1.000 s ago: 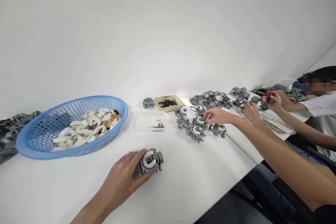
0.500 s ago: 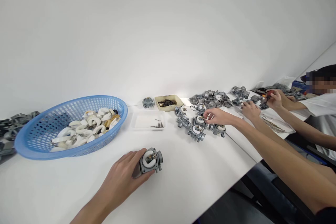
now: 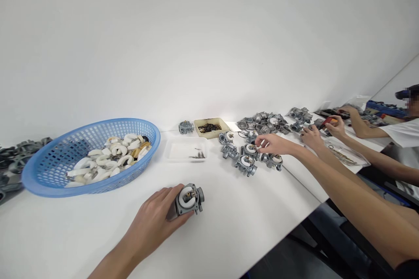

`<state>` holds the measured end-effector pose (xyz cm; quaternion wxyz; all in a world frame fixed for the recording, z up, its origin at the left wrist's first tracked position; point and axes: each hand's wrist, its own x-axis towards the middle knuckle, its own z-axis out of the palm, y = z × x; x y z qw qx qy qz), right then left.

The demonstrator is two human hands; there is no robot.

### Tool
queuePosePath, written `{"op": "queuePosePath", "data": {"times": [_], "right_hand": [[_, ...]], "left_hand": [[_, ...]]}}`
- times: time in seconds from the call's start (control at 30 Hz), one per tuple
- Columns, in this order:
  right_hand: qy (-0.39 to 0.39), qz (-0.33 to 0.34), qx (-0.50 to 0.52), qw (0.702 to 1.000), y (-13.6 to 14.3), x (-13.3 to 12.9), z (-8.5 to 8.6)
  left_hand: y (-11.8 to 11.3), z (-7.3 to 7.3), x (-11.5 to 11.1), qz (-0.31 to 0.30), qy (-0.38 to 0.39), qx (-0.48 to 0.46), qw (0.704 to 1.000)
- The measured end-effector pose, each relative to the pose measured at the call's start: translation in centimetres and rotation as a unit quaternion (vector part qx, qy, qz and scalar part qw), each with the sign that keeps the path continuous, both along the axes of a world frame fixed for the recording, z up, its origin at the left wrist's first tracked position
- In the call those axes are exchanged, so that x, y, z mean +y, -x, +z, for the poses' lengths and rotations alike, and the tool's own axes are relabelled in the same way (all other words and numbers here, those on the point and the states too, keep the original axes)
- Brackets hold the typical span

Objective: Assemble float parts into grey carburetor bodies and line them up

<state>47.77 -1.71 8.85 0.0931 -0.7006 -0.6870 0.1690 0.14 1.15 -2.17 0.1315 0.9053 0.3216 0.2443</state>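
Note:
My left hand (image 3: 160, 213) is wrapped round a carburetor (image 3: 190, 199) low over the white table, its open bowl side facing up. A white ring-shaped float and brass parts show inside it. Further right, my right hand (image 3: 273, 144) has its fingers drawn together at the rim of another carburetor (image 3: 250, 150), which also has a white float. The fingertips partly cover that rim. Close around it are a carburetor with a white float (image 3: 245, 163), a carburetor on the right (image 3: 272, 160) and more carburetor bodies (image 3: 229, 151).
A blue basket (image 3: 36, 178) of white floats stands left, with grey metal parts behind it. A clear tray (image 3: 170, 150) holds small pins; a cream tray (image 3: 216, 120) holds black rings. Metal castings (image 3: 262, 122) lie along the wall. Co-workers' hands (image 3: 312, 137) are on the right.
Both my hands keep almost the same hold and place; the view has shifted slightly. On the right, a co-worker's hand has turned the red item in it, and the person in white has moved back.

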Motion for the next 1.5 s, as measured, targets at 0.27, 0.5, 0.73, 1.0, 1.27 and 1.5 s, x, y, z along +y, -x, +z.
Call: {"op": "queuePosePath", "data": {"times": [0.27, 0.5, 0.73, 1.0, 1.27, 1.5], "right_hand": [[0.021, 0.058, -0.015, 0.998, 4.3, -1.4, 4.3], [0.048, 0.094, -0.061, 0.993, 7.7, -1.9, 3.7], [0.016, 0.072, -0.135, 0.988, 9.2, 3.3, 3.2], [0.025, 0.011, -0.272, 0.962, 12.0, 5.3, -0.3], [-0.013, 0.015, -0.340, 0.940, 12.9, 3.7, -2.0], [-0.058, 0.039, -0.370, 0.926, 14.9, 3.3, -3.4]], "left_hand": [[0.1, -0.1, -0.1, -0.002, 0.005, 0.002, 1.000], [0.1, 0.3, -0.2, 0.000, 0.021, 0.005, 1.000], [0.0, 0.0, -0.1, -0.001, 0.002, 0.002, 1.000], [0.0, 0.7, -0.5, -0.008, 0.001, -0.001, 1.000], [-0.1, 0.5, -0.6, -0.006, 0.026, 0.008, 1.000], [-0.1, 0.6, -0.6, -0.007, 0.034, 0.009, 0.999]]}}
